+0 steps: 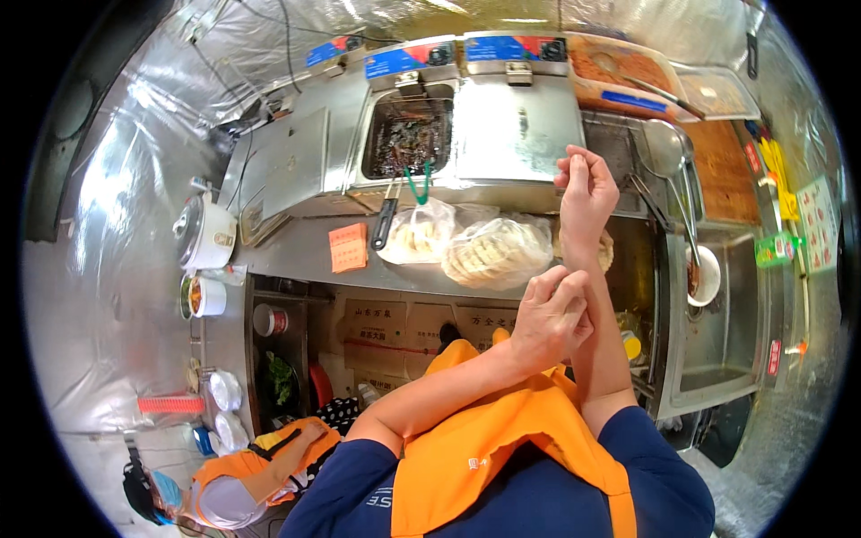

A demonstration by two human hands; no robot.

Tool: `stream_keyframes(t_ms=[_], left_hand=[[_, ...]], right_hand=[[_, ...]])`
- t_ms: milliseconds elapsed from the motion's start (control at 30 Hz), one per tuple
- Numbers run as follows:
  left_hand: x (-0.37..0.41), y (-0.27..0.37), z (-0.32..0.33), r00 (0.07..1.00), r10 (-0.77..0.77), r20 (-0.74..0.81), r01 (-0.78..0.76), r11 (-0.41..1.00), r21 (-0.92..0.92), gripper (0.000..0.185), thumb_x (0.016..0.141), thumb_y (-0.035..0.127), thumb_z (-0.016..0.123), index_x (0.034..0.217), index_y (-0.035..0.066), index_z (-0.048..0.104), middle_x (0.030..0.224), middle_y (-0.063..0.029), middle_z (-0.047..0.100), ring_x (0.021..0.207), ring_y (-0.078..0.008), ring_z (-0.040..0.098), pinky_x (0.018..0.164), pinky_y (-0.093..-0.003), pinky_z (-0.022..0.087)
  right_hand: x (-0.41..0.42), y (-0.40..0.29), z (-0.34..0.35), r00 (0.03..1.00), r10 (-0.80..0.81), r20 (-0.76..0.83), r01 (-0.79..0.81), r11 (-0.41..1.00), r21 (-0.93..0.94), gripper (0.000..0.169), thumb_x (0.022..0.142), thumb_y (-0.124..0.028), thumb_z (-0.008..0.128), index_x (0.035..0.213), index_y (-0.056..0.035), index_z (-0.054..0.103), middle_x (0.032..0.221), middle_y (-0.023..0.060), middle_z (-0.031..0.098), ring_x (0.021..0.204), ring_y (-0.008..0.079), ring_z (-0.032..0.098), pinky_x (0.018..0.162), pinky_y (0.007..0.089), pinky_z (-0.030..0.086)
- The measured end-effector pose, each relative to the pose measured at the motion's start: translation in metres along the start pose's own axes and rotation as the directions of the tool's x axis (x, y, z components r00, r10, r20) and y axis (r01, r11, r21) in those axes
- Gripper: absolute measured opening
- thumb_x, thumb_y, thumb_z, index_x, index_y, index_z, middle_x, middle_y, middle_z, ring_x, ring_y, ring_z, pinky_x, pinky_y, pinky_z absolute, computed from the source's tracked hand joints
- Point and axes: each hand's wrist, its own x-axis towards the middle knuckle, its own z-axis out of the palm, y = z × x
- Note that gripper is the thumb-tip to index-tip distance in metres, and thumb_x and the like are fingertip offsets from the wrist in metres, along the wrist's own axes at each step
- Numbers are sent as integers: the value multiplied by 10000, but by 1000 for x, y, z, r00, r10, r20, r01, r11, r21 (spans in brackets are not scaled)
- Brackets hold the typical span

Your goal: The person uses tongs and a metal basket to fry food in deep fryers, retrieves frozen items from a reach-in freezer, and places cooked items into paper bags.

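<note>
My left hand (553,321) is curled against the inner side of my right forearm, near the wrist, and no object shows in it. Raised over the counter front, my right hand (589,195) has its fingers bent in with nothing visible between them. Beneath and left of it lie clear plastic bags of pale round flatbreads (499,252), and a smaller bag (418,232) of similar pieces. More flatbread (605,249) is partly hidden behind my right wrist. Green-tipped tongs (420,185) and a black-handled utensil (385,222) rest by the open vat of dark liquid (409,134).
A closed steel lid (518,128) covers the neighbouring vat. Orange paper slips (348,247) and a rice cooker (207,232) are to the left. At right are ladles (666,144), a wooden board (725,171) and a sink (720,356) holding a white bowl (706,276). Another person (235,481) is at lower left.
</note>
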Motion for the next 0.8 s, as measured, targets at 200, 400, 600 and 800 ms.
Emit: stream_keyframes(t_ms=[200,400,600,800], left_hand=[[-5,-48,-62,997,-82,-14,79,987,-143,204,623,-39,704,793,44,628,1120,-117,602,996,-325,579,820,-392,506],[-51,-152,-162,965,-241,105,263,898,-352,95,792,-41,557,840,-16,634,855,-132,651,670,-257,609,629,-331,513],[-102,-252,-237,648,-726,230,729,504,-464,174,969,77,560,916,-30,688,819,-49,705,714,-75,616,649,-247,508],[-116,-319,-245,528,-796,297,741,261,-618,175,964,128,680,1000,-35,734,855,-50,728,751,-89,641,698,-242,526]], right_hand=[[-32,14,39,987,71,141,-56,992,-109,193,1014,-107,531,1052,11,679,819,30,667,667,60,571,597,210,456],[-71,57,83,927,131,351,-22,955,-297,173,992,-91,562,1051,18,685,814,32,678,654,71,604,604,223,489],[-97,99,134,867,122,484,223,773,-594,199,949,-92,613,1097,21,686,878,94,706,730,146,657,681,297,527],[-104,113,179,852,48,522,443,466,-766,296,902,-187,651,1137,-9,676,988,166,663,806,328,660,779,420,541]])
